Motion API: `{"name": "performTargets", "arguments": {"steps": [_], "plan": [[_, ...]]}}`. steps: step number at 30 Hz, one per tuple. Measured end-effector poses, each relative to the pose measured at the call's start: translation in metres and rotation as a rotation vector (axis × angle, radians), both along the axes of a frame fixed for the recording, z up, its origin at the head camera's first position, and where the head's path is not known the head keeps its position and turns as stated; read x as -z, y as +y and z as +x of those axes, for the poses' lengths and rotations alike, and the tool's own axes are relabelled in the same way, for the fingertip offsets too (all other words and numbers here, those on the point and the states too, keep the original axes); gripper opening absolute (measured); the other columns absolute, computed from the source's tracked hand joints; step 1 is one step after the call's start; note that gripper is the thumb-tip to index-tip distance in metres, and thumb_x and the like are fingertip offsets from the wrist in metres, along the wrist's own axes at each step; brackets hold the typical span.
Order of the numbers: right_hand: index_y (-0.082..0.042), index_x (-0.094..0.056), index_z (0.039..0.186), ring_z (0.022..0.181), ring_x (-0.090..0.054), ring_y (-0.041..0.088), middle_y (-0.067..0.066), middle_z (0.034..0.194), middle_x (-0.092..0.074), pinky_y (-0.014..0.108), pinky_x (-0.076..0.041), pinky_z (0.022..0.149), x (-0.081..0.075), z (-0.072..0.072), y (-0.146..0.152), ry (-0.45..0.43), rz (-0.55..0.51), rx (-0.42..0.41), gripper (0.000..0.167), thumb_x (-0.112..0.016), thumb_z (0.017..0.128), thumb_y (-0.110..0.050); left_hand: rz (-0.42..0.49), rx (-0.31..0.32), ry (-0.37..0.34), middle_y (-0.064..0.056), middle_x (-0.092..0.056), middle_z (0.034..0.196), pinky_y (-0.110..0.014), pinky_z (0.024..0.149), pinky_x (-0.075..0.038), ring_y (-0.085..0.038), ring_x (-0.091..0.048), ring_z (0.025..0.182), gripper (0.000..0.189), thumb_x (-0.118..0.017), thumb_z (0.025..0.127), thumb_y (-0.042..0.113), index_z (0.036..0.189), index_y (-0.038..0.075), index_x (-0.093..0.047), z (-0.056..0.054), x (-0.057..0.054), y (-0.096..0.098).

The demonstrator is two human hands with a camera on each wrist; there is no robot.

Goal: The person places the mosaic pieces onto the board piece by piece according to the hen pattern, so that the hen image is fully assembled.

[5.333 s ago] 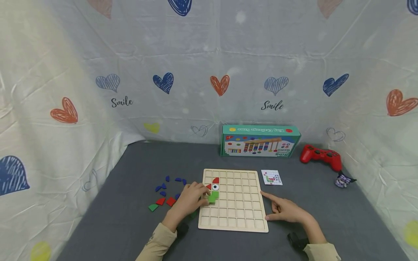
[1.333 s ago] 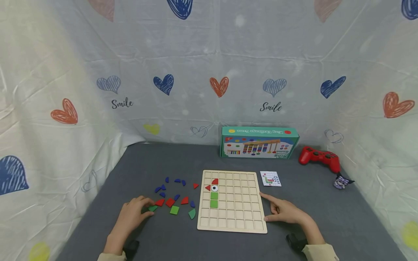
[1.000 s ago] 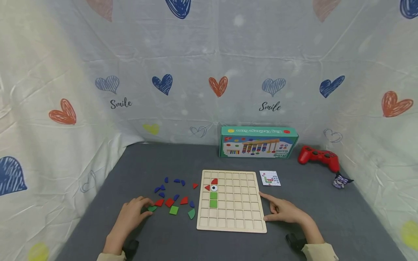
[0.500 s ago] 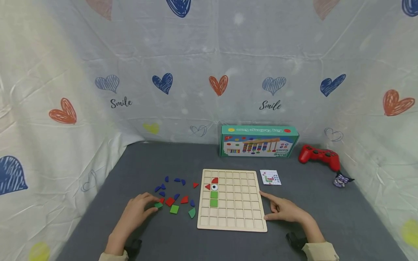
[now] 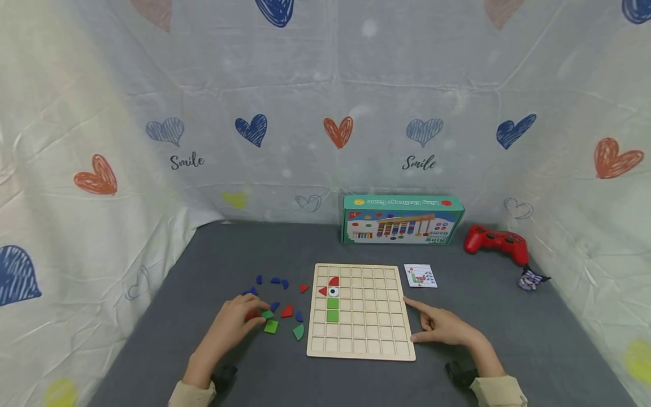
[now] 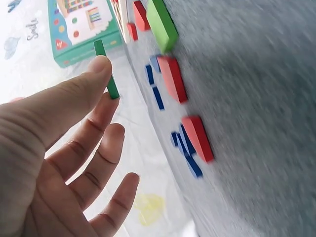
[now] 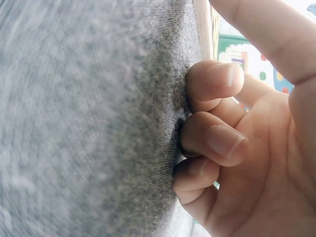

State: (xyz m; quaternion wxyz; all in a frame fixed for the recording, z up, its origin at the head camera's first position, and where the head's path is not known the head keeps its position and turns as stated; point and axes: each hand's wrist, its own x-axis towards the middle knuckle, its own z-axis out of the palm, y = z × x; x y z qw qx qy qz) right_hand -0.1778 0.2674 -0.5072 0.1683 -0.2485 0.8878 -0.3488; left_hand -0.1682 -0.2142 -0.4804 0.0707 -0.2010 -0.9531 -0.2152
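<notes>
My left hand (image 5: pixel 231 322) pinches a green wooden tile (image 6: pixel 99 48) between thumb and index finger, the other fingers loosely bent. In the head view it hovers over the scattered tiles left of the wooden grid board (image 5: pixel 376 328). On the board sit a red quarter-round tile (image 5: pixel 333 281), a red triangle (image 5: pixel 322 291), a white eye tile (image 5: pixel 333 291) and two green squares (image 5: pixel 333 310). My right hand (image 5: pixel 442 327) touches the board's right edge with its straight index finger and thumb tip; its other fingers are curled in.
Loose on the dark table lie a green square (image 5: pixel 271 327), a green curved-edge tile (image 5: pixel 298 332), red tiles (image 5: pixel 287 311) and several blue ones (image 5: pixel 276 280). A pattern card (image 5: pixel 420 276) lies beyond the right hand. Behind are a game box (image 5: pixel 402 223) and a red game controller (image 5: pixel 495 242).
Earlier my left hand was at the board with a green square, now set in the grid. Then it took the green tile at the far left and carried it rightward. The right hand stayed put.
</notes>
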Motion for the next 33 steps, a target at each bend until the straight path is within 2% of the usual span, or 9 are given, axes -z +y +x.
{"name": "performTargets", "arguments": {"steps": [2,8,15,19,25,33], "plan": [[-0.008,-0.032,0.144,0.051,-0.037,0.001,-0.006,0.066,-0.046,0.018,-0.032,0.048,0.0,0.0,0.0,0.0,0.001,0.0,0.082,-0.071,0.079,-0.038,-0.003,0.018,0.005,0.009,-0.063,0.093,-0.038,0.072,-0.043,-0.013,-0.057,0.08,0.025,-0.076,0.073,0.019,0.098,0.019,-0.071,-0.002,0.0,0.005],[-0.008,-0.032,0.144,0.052,-0.037,0.001,-0.006,0.066,-0.046,0.018,-0.031,0.049,-0.001,0.0,-0.001,0.005,0.016,-0.001,0.082,-0.071,0.079,-0.038,-0.035,0.043,0.017,0.011,-0.062,0.093,-0.045,0.076,-0.044,-0.013,-0.058,0.085,0.024,-0.076,0.074,0.02,0.097,0.021,-0.071,-0.006,0.004,0.018],[-0.006,-0.032,0.144,0.052,-0.037,0.0,-0.006,0.066,-0.046,0.018,-0.031,0.049,-0.002,0.001,-0.001,0.008,0.007,-0.01,0.081,-0.071,0.079,-0.037,-0.036,0.089,0.018,0.012,-0.061,0.093,-0.041,0.077,-0.042,-0.009,-0.054,0.081,0.022,-0.076,0.075,0.02,0.096,0.022,-0.071,-0.008,0.009,0.033],[-0.005,-0.032,0.144,0.052,-0.037,0.0,-0.007,0.066,-0.045,0.018,-0.031,0.048,-0.002,0.001,-0.001,0.011,0.006,-0.008,0.081,-0.071,0.079,-0.037,-0.046,0.113,0.021,0.01,-0.062,0.094,-0.044,0.08,-0.044,-0.012,-0.056,0.086,0.022,-0.076,0.075,0.021,0.096,0.022,-0.071,-0.009,0.009,0.04],[-0.006,-0.032,0.144,0.051,-0.036,0.0,-0.006,0.066,-0.045,0.018,-0.031,0.048,-0.002,0.001,-0.001,0.0,0.002,-0.001,0.082,-0.072,0.079,-0.037,-0.062,0.159,0.002,0.007,-0.063,0.095,-0.045,0.082,-0.044,-0.016,-0.057,0.09,0.02,-0.074,0.077,0.023,0.096,0.02,-0.071,-0.013,0.01,0.051],[-0.009,-0.032,0.144,0.052,-0.037,0.001,-0.005,0.066,-0.046,0.018,-0.031,0.048,-0.001,0.0,-0.001,-0.013,0.001,0.005,0.083,-0.072,0.078,-0.038,-0.083,0.209,-0.027,0.009,-0.062,0.095,-0.044,0.085,-0.043,-0.012,-0.055,0.089,0.02,-0.074,0.077,0.024,0.097,0.023,-0.071,-0.015,0.016,0.064]]}}
